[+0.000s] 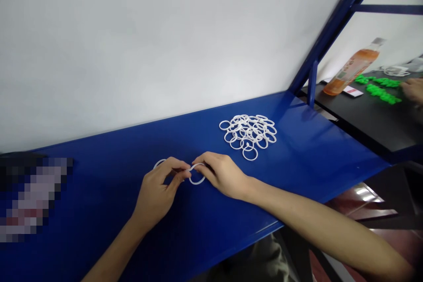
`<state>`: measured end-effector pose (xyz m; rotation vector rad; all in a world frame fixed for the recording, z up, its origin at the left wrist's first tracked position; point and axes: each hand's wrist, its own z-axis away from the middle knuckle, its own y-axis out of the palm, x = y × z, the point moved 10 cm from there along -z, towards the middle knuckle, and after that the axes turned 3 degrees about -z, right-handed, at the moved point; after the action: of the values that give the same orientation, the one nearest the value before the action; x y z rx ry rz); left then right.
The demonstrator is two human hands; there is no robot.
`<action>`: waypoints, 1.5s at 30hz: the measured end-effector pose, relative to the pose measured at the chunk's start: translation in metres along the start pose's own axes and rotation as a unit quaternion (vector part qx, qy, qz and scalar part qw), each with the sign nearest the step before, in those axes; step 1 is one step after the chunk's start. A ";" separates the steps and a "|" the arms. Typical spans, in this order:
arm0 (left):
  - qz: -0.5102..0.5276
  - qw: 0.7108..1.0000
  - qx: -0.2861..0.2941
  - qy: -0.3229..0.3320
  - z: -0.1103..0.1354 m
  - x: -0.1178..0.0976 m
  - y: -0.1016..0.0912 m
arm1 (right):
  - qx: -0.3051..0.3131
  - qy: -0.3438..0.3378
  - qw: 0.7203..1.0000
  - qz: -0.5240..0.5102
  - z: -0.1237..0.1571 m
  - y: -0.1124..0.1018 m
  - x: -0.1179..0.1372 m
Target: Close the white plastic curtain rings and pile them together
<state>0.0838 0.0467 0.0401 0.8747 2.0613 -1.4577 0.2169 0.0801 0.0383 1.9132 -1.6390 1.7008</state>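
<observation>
Between my two hands is a thin white ring, held just above the blue table. My left hand pinches its left side between thumb and fingertips. On its right side, my right hand closes thumb and fingers around the band. Part of another white ring shows behind my left hand; whether the hand touches it I cannot tell. A loose pile of several white rings lies beyond my right hand, to the right.
The blue table runs along a pale wall. A pixelated patch covers something at the left. Past the blue frame post, a black table bears an orange drink bottle, green pieces and another person's hand.
</observation>
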 end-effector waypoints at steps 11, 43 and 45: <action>0.007 0.995 0.017 0.100 0.006 -0.026 0.008 | 0.075 -0.117 0.984 0.111 0.012 0.016 0.009; -0.320 0.941 0.114 -0.006 -0.008 0.067 -0.013 | -0.159 0.123 0.945 0.257 0.039 -0.206 -0.124; -0.316 0.942 0.112 -0.001 -0.008 0.069 -0.012 | -0.166 0.132 0.942 0.260 0.040 -0.207 -0.123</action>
<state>0.0276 0.0671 0.0035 0.2736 2.3254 -2.0449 0.4196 0.2160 0.0416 1.1074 -2.2676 1.5953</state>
